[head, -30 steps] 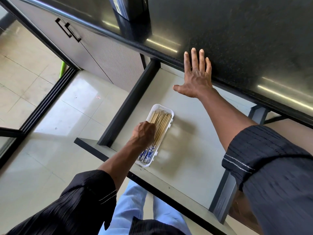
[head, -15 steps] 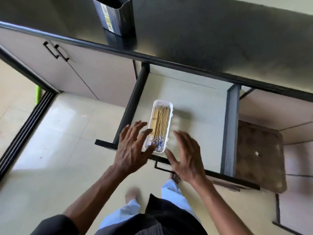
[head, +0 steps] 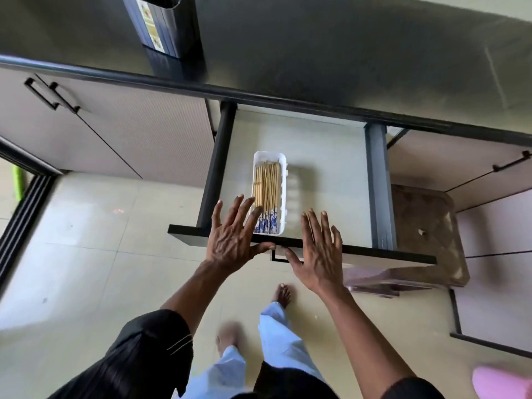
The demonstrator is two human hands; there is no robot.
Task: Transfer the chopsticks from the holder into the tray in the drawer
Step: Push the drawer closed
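A white tray lies in the open drawer, near its front left. Several wooden chopsticks with blue-patterned ends lie lengthwise in it. The dark holder stands on the black counter at the top left; its inside is not visible. My left hand is spread flat over the drawer's front edge, its fingers overlapping the tray's near left corner. My right hand is spread flat at the front edge, right of the tray. Neither hand holds anything.
The black counter overhangs the drawer's back. Closed cabinet doors stand to the left. A brown stool sits right of the drawer. My bare feet are on the tiled floor below. A pink slipper lies bottom right.
My left hand has left the chopsticks in the tray and my right hand has come off the counter edge. Both hands now rest spread at the drawer's front edge. The view has pulled back.
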